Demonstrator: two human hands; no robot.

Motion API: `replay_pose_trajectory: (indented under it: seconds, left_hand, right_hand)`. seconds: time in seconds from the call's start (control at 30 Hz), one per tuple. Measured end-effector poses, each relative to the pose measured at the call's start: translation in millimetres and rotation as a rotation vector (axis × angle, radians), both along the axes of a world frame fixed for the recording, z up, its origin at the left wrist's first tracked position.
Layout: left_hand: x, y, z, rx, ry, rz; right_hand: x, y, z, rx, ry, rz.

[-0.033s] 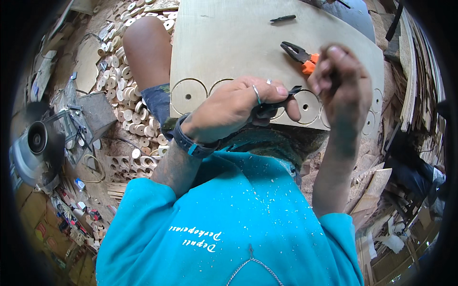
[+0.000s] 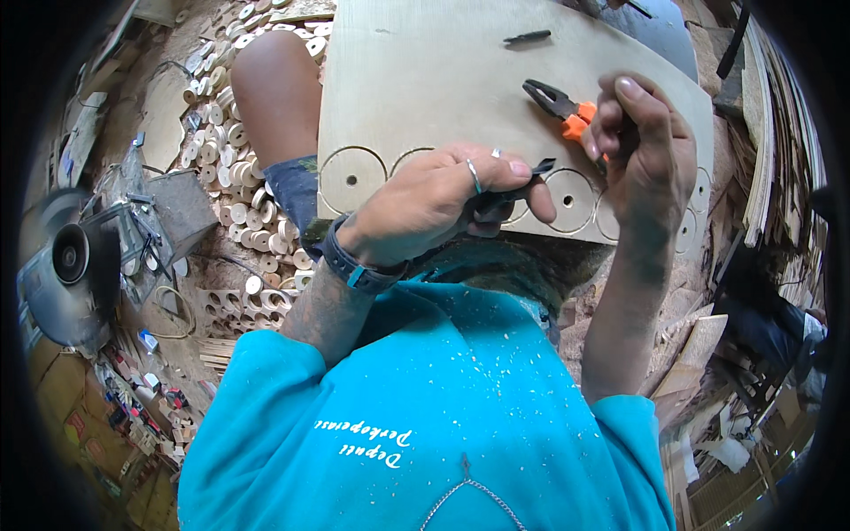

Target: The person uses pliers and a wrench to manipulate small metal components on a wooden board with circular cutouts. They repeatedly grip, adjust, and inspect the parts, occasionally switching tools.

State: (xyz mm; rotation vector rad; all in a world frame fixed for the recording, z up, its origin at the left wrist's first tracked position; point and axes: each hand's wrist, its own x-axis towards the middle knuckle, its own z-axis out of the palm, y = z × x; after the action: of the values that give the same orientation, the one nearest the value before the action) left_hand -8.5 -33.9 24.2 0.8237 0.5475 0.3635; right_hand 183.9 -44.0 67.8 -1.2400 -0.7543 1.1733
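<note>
My left hand (image 2: pixel 425 190) is closed around a small dark metal bit (image 2: pixel 544 166). Its forked tip sticks out past my thumb; the rest is largely hidden by my fingers. To the right, my right hand (image 2: pixel 651 150) is raised with its fingers curled in, and whatever they may hold cannot be made out. Pliers (image 2: pixel 553 99) with orange grips lie beside it on a pale plywood board (image 2: pixel 425 80), jaws pointing up and left. Along the board's near edge runs a row of cut circles, such as this round disc (image 2: pixel 352 168) with a centre hole.
A second short dark bit (image 2: pixel 529 36) lies near the board's far side. Many loose wooden discs (image 2: pixel 235 159) are heaped on the floor to the left. A grey machine (image 2: pixel 71 265) stands at the far left, and stacked wood strips (image 2: pixel 770 142) line the right.
My right hand has turned slightly and its blur has cleared, with the thumb more visible. My left hand holds the bit in nearly the same place.
</note>
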Motion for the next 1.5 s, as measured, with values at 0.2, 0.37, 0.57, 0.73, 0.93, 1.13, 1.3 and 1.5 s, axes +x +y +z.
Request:
replay_pose_trajectory:
  seconds: [0.2, 0.37, 0.57, 0.73, 0.93, 1.13, 1.3, 1.5]
  left_hand:
    - [-6.5, 2.6, -9.9, -0.165, -0.238, 0.542]
    - [-10.5, -2.6, -8.3, -0.056, -0.302, 0.566]
    - [-4.0, -7.4, -5.2, -0.107, -0.230, 0.621]
    - [-0.1, -13.2, 0.6, -0.089, -0.232, 0.592]
    - [15.2, -19.5, -0.8, -0.178, -0.331, 0.755]
    - [25.0, -16.1, -7.2, -0.080, -0.317, 0.865]
    - [27.1, -17.3, -4.8, -0.007, -0.301, 0.903]
    - [25.2, -16.7, -9.0, 0.102, -0.298, 0.854]
  right_hand:
    - [-4.7, -10.0, -11.6, 0.134, -0.371, 0.358]
    - [-13.0, -23.1, -16.3, 0.039, -0.297, 0.392]
    - [-10.0, -23.9, -18.0, 0.089, -0.124, 0.368]
    - [-14.7, -28.8, -23.8, 0.132, -0.229, 0.276]
    - [-31.4, -32.3, -35.1, 0.209, -0.166, 0.109]
    - [-35.2, -35.0, -39.9, 0.263, -0.255, 0.045]
    - [-36.1, -31.8, -47.1, 0.423, -0.389, 0.017]
    - [-34.3, -32.7, -51.6, 0.505, -0.450, -0.035]
